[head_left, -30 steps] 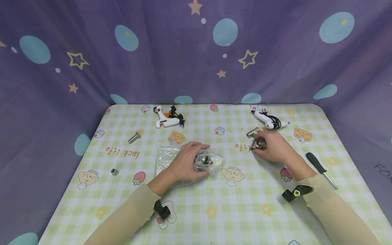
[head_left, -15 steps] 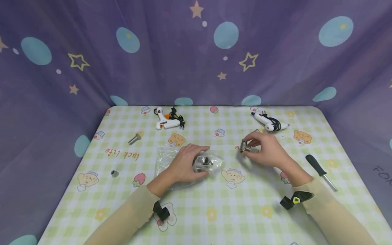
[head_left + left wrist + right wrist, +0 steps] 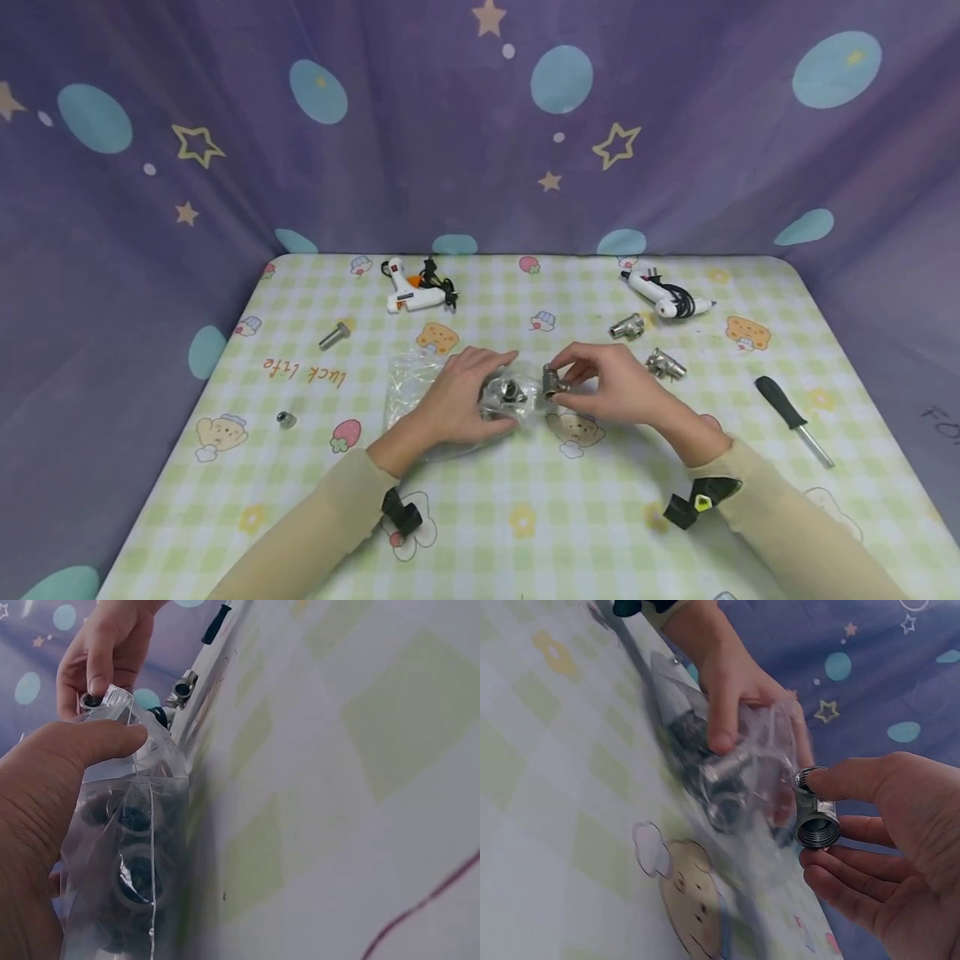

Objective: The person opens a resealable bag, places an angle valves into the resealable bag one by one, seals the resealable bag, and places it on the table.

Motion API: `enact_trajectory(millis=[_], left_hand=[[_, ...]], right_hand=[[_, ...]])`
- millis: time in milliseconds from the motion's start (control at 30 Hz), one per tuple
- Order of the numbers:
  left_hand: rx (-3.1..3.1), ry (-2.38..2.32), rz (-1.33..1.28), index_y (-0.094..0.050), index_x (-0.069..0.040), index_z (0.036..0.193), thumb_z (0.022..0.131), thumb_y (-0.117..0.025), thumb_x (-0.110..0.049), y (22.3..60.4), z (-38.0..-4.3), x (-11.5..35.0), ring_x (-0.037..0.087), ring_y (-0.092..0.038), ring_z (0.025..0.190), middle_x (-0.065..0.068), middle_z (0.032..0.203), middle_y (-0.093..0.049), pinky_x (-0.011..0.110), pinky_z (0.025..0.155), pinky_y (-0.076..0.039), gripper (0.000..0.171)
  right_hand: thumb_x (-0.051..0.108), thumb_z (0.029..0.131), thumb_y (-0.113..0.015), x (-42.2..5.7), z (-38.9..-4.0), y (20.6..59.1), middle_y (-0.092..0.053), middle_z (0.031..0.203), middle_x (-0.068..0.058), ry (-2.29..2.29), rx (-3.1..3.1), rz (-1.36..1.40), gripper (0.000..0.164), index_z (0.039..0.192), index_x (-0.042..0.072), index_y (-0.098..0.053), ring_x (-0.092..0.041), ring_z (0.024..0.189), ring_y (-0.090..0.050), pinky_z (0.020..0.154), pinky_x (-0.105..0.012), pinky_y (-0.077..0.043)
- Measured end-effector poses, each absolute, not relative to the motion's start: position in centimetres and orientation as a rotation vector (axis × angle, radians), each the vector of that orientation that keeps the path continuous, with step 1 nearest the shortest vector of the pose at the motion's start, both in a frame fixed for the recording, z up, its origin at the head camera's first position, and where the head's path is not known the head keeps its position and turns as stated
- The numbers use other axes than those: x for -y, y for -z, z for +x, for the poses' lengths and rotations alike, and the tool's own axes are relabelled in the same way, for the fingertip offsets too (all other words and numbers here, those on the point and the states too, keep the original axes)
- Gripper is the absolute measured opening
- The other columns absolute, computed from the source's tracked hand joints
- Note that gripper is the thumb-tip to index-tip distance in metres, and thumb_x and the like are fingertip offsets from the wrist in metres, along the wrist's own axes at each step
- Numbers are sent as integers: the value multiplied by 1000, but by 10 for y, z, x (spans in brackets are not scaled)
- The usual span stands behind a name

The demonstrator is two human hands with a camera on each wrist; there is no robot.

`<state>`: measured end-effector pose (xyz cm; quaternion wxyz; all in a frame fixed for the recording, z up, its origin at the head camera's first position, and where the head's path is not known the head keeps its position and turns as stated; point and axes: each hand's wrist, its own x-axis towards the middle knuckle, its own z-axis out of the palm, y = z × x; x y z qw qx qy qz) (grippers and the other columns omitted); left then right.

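Observation:
My left hand (image 3: 467,398) grips a clear plastic bag (image 3: 405,385) near its mouth, thumb and fingers spread round the opening. Inside the bag, metal pipe fittings (image 3: 139,874) show through the film. Between thumb and fingertips, my right hand (image 3: 611,383) pinches a threaded metal tee fitting (image 3: 817,814), right at the bag's mouth. One of its threaded openings faces the right wrist camera. Two more metal fittings lie on the table beyond the right hand, one fitting (image 3: 627,327) farther back and the other fitting (image 3: 666,364) close by the knuckles.
Two white glue guns with black cords lie at the back, one glue gun (image 3: 416,296) left and one glue gun (image 3: 667,297) right. A screwdriver (image 3: 783,406) with a dark handle is at right. A bolt (image 3: 334,336) and a small metal nut-like piece (image 3: 286,419) lie left.
My right hand has moved left with the tee fitting, from the loose fittings to the bag's mouth. The two fittings it partly hid now show. The left hand keeps its place on the bag.

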<state>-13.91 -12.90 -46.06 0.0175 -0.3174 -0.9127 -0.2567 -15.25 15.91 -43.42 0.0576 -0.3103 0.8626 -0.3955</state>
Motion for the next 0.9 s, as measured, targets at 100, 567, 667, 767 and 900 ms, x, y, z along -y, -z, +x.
enact_trajectory(millis=[100, 567, 667, 767, 900], left_hand=[[2834, 797, -994, -53, -12, 156, 77, -89, -51, 461, -140, 128, 27, -60, 129, 6, 138, -68, 54, 116, -46, 95], [2819, 817, -1017, -55, -12, 155, 78, -89, -53, 458, -140, 127, 27, -61, 127, 5, 137, -70, 54, 112, -48, 93], [2818, 813, -1016, -57, -13, 154, 79, -88, -55, 458, -140, 129, 26, -60, 126, 4, 136, -70, 54, 111, -48, 92], [2813, 799, -1013, -59, -13, 152, 78, -88, -56, 458, -140, 128, 25, -61, 126, 4, 135, -70, 53, 110, -49, 90], [2809, 799, -1007, -61, -13, 150, 78, -87, -56, 457, -141, 126, 24, -61, 124, 4, 134, -71, 51, 109, -49, 88]], right_hand=[[21, 87, -89, -151, -150, 440, -79, 111, 4, 1205, -2573, -968, 32, 117, 21, -76, -7, 91, -77, 84, -30, -65], [16, 90, -86, -120, -141, 463, -77, 120, -5, 1246, -2587, -1104, 17, 107, 13, -81, -18, 106, -77, 89, -31, -65], [10, 98, -75, -119, -142, 466, -76, 123, -4, 1124, -2582, -1254, 20, 117, 14, -82, -18, 111, -73, 91, -35, -64], [0, 103, -61, -120, -143, 468, -74, 120, -3, 1044, -2546, -1347, 30, 124, 12, -80, -17, 110, -71, 90, -36, -62], [-6, 100, -55, -125, -143, 463, -76, 114, -2, 1082, -2535, -1320, 37, 121, 11, -80, -16, 102, -73, 85, -33, -62]])
